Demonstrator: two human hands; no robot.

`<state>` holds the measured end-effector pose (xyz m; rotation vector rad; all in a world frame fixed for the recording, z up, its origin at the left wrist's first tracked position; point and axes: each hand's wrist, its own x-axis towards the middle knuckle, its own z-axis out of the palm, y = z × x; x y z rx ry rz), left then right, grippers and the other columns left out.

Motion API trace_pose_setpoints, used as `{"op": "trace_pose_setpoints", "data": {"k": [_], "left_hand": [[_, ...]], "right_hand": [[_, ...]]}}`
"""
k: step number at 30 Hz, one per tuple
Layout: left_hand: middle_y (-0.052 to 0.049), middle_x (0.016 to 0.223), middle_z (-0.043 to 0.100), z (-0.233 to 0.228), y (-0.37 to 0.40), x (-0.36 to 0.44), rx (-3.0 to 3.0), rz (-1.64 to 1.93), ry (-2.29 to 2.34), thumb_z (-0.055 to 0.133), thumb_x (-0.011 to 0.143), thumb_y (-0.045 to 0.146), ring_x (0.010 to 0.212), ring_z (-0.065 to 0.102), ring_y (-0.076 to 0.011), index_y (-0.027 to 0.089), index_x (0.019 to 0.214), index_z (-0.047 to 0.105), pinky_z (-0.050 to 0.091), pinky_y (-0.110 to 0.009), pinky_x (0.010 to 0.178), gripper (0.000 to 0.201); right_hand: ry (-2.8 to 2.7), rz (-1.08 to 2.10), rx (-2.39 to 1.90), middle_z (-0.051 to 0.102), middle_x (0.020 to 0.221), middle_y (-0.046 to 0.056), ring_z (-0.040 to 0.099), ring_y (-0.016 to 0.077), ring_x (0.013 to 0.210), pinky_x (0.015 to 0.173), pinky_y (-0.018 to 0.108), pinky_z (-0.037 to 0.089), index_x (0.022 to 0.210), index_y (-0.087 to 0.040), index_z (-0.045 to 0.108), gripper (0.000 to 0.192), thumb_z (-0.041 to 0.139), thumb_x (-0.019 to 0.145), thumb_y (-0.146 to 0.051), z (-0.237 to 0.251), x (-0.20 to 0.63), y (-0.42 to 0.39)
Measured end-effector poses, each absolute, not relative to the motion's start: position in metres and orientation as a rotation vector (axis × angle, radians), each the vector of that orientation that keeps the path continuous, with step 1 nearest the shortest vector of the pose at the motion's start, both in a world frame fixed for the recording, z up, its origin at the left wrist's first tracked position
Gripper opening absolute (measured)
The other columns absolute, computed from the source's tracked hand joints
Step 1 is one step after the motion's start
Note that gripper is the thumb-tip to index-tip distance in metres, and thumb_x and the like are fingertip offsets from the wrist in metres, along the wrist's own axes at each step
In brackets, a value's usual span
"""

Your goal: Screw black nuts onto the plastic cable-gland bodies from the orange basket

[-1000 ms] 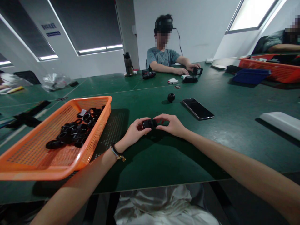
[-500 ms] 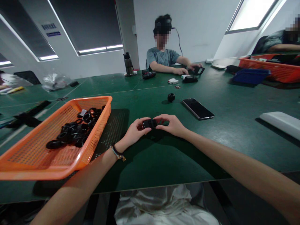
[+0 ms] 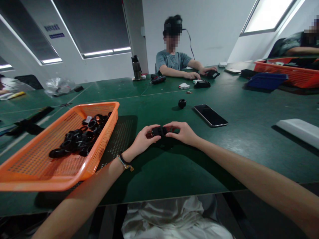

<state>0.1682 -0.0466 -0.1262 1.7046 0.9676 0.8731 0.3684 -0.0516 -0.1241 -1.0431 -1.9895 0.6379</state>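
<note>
Currently the left hand (image 3: 142,141) and right hand (image 3: 183,133) are pinching a small black part (image 3: 159,131) between them, low over the green table (image 3: 174,166), at three o'clock of the orange basket (image 3: 102,146). Likely light, rigid, smooth; fingertips are gripping its ends.

Small black part (image 3: 159,131), roughly cylindrical, lying sideways, is pinched between the fingertips of the left hand (image 3: 142,142) and the right hand (image 3: 183,133), one on each end. It is held just above the green surface (image 3: 174,166), near its middle. Finer detail cannot be made out.
</note>
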Motion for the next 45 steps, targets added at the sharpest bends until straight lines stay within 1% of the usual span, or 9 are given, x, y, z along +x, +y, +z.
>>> {"op": "trace_pose_setpoints", "data": {"k": [7,12,19,29,36,42,45], "left_hand": [[-0.004,0.098,0.055,-0.1280,-0.0452,0.1681,1.716,0.874,0.963,0.066,0.067,0.025,0.067,0.055,-0.0089,0.019,0.112,0.057,0.051,-0.027,0.067,0.046],[-0.004,0.097,0.055,-0.1275,-0.0456,0.1683,1.724,0.875,0.969,0.066,0.067,0.025,0.066,0.054,-0.0084,0.020,0.112,0.057,0.050,-0.025,0.065,0.046],[-0.005,0.099,0.054,-0.1280,-0.0451,0.1679,1.735,0.869,0.971,0.065,0.067,0.026,0.066,0.054,-0.0085,0.019,0.113,0.056,0.050,-0.027,0.066,0.047],[-0.004,0.100,0.054,-0.1270,-0.0453,0.1673,1.747,0.862,0.973,0.065,0.068,0.026,0.065,0.054,-0.0079,0.021,0.112,0.056,0.050,-0.026,0.065,0.046],[-0.004,0.100,0.054,-0.1272,-0.0452,0.1671,1.739,0.856,0.968,0.066,0.068,0.026,0.066,0.055,-0.0080,0.021,0.113,0.056,0.050,-0.026,0.065,0.047],[-0.005,0.099,0.056,-0.1256,-0.0463,0.1684,1.727,0.861,0.978,0.066,0.067,0.025,0.068,0.055,-0.0097,0.019,0.112,0.056,0.050,-0.028,0.068,0.047],[-0.005,0.098,0.057,-0.1250,-0.0465,0.1694,1.724,0.869,0.984,0.065,0.067,0.024,0.071,0.056,-0.0105,0.018,0.111,0.057,0.050,-0.028,0.070,0.046]], "right_hand": [[-1.980,0.640,-1.051,0.070,0.085,0.006,0.063,0.0169,0.074,0.070,0.032,0.051,0.094,-0.015,0.066,0.026,0.064,0.072,-0.028,-0.1251,0.3685,-0.0512],[-1.969,0.646,-1.050,0.070,0.084,0.005,0.063,0.0166,0.073,0.069,0.031,0.051,0.093,-0.016,0.067,0.025,0.064,0.071,-0.027,-0.1261,0.3687,-0.0505],[-1.966,0.654,-1.070,0.071,0.083,0.005,0.064,0.0165,0.072,0.069,0.031,0.051,0.093,-0.016,0.067,0.025,0.064,0.071,-0.028,-0.1263,0.3680,-0.0501],[-1.980,0.665,-1.104,0.071,0.083,0.005,0.064,0.0172,0.074,0.070,0.032,0.051,0.093,-0.015,0.067,0.024,0.063,0.073,-0.028,-0.1249,0.3675,-0.0509],[-1.988,0.645,-1.123,0.071,0.082,0.004,0.064,0.0177,0.074,0.069,0.033,0.051,0.092,-0.018,0.068,0.022,0.062,0.074,-0.030,-0.1255,0.3677,-0.0505],[-1.982,0.678,-1.084,0.070,0.084,0.005,0.064,0.0178,0.075,0.070,0.033,0.051,0.094,-0.017,0.066,0.025,0.061,0.074,-0.031,-0.1260,0.3680,-0.0507],[-1.982,0.694,-1.030,0.069,0.083,0.004,0.064,0.0169,0.074,0.071,0.032,0.052,0.100,-0.016,0.063,0.032,0.063,0.072,-0.029,-0.1258,0.3681,-0.0518]]}}
